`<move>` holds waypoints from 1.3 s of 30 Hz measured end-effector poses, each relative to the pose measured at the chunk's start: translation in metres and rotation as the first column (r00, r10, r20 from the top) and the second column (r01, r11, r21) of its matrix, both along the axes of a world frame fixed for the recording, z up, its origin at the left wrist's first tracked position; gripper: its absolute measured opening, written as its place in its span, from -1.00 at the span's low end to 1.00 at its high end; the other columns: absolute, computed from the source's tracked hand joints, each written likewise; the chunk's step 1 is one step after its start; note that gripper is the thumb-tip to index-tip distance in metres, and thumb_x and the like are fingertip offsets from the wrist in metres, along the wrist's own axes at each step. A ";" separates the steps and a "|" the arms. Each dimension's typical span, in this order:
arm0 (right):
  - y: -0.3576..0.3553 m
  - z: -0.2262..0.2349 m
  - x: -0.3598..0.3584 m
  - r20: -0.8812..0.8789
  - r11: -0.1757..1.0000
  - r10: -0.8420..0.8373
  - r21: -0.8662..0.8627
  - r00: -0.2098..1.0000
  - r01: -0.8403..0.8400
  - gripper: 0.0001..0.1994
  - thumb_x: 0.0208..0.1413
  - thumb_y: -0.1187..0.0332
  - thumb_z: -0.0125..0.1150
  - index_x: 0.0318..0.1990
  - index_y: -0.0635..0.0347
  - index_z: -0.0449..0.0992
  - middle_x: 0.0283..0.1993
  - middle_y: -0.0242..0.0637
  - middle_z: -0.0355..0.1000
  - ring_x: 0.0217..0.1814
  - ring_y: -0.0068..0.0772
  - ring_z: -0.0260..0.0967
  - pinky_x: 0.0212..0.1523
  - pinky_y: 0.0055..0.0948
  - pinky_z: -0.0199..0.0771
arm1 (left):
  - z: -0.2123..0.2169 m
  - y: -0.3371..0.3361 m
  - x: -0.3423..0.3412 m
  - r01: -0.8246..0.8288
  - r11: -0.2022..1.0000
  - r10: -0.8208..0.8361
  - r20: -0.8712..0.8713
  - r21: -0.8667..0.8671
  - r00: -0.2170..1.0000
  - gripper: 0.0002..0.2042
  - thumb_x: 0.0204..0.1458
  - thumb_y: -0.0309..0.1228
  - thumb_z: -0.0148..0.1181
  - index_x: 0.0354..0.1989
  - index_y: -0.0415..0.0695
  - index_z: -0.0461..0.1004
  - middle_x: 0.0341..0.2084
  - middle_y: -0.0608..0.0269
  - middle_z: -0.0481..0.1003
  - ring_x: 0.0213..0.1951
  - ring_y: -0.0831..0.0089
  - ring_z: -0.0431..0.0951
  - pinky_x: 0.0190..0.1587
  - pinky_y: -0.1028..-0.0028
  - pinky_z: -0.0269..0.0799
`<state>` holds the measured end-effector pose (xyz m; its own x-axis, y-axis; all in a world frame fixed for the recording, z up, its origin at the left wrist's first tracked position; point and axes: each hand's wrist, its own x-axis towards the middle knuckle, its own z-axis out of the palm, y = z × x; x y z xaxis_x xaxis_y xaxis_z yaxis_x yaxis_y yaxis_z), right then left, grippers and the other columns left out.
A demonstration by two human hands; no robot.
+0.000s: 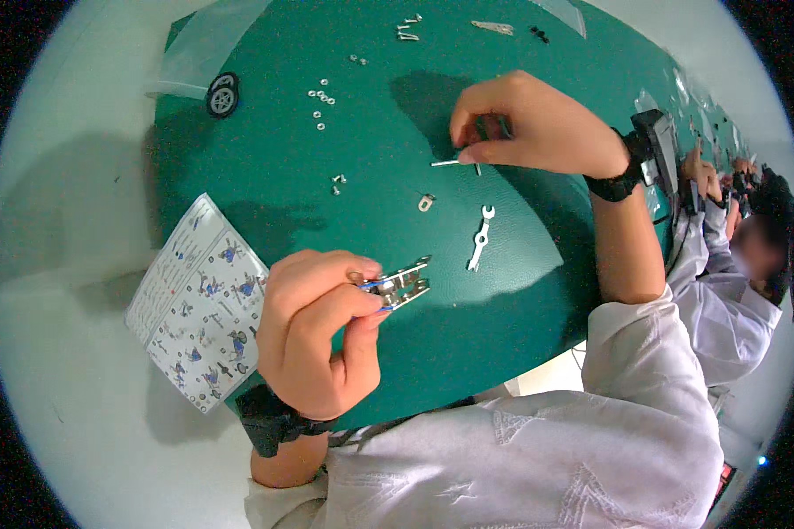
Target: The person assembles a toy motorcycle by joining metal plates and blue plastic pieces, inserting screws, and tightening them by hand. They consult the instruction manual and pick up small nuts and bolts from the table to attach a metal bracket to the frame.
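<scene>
My left hand (322, 331) is closed around a small metal assembly (401, 286). Two silver side plates stick out of the grip, with blue edging near the fingertips. Farther off to the right, my right hand (534, 128) is bent down over the mat, thumb and fingers pinched at the end of a thin silver rod (445, 163). A second short rod (478, 169) shows just under the thumb; the fingers partly hide this spot. Between my hands lie a small silver bracket (426, 203) and a flat metal wrench (481, 238).
On the green mat (265, 159) are scattered nuts (324, 97), screws (338, 183), longer screws (408, 35), black wheels (223, 95), a perforated metal strip (492, 28) and small black parts (540, 35). A printed instruction sheet (205, 309) lies left. Other people (723, 300) sit at the right.
</scene>
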<state>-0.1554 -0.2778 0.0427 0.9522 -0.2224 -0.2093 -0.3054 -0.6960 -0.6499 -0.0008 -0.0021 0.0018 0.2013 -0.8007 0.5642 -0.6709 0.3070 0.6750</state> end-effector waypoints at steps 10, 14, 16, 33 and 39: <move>0.022 -0.015 0.012 0.292 0.977 0.196 0.025 0.936 -0.212 -0.83 -0.03 0.45 0.48 -0.29 0.24 0.61 -0.37 -0.21 0.53 -0.33 -0.16 0.52 -0.30 -0.27 0.50 | 0.000 0.001 0.000 -0.166 0.983 0.163 0.037 0.082 0.986 -0.91 0.19 -0.51 0.19 -0.23 -0.13 0.39 -0.20 0.05 0.53 -0.18 0.15 0.63 -0.09 0.25 0.55; 0.019 -0.015 0.017 0.423 0.994 0.106 -0.074 0.900 -0.082 -0.87 0.00 0.48 0.44 -0.30 0.24 0.61 -0.38 -0.22 0.52 -0.33 -0.16 0.52 -0.30 -0.27 0.51 | 0.001 0.001 0.000 -0.184 0.980 0.181 0.038 0.077 0.983 -0.91 0.18 -0.54 0.19 -0.23 -0.13 0.39 -0.20 0.03 0.54 -0.19 0.16 0.62 -0.09 0.26 0.53; 0.029 -0.019 0.027 0.425 0.998 0.057 -0.041 0.903 -0.044 -0.90 0.01 0.49 0.41 -0.31 0.23 0.62 -0.37 -0.21 0.52 -0.33 -0.16 0.53 -0.29 -0.26 0.52 | -0.001 -0.001 -0.001 -0.166 0.983 0.163 0.043 0.077 0.986 -0.89 0.17 -0.56 0.20 -0.22 -0.14 0.39 -0.20 0.02 0.53 -0.19 0.17 0.62 -0.09 0.26 0.54; 0.009 -0.043 0.101 0.355 0.901 0.010 -0.408 0.935 0.146 -0.83 0.09 0.26 0.37 -0.27 0.14 0.69 -0.28 -0.13 0.61 -0.19 0.01 0.59 -0.12 -0.13 0.60 | -0.007 -0.007 0.001 -0.162 0.973 0.171 0.044 -0.167 0.984 -0.75 -0.08 -0.68 0.35 -0.23 -0.16 0.53 -0.15 0.11 0.60 -0.24 0.22 0.65 -0.23 0.28 0.50; 0.010 -0.047 0.091 0.343 0.845 0.093 -0.524 0.935 0.108 -0.86 0.13 0.42 0.34 -0.20 0.25 0.57 -0.22 -0.13 0.55 -0.26 -0.02 0.54 -0.24 -0.20 0.55 | -0.004 -0.001 0.003 -0.131 0.982 0.146 0.113 -0.134 0.983 -0.91 0.23 -0.50 0.20 -0.18 -0.16 0.41 -0.11 0.03 0.52 -0.18 0.14 0.62 -0.15 0.24 0.61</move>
<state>-0.0648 -0.2682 -0.0045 0.9369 -0.2092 0.2800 -0.1403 -0.9588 -0.2469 0.0019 -0.0030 -0.0024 0.2289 -0.6909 0.6858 -0.7875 0.2828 0.5477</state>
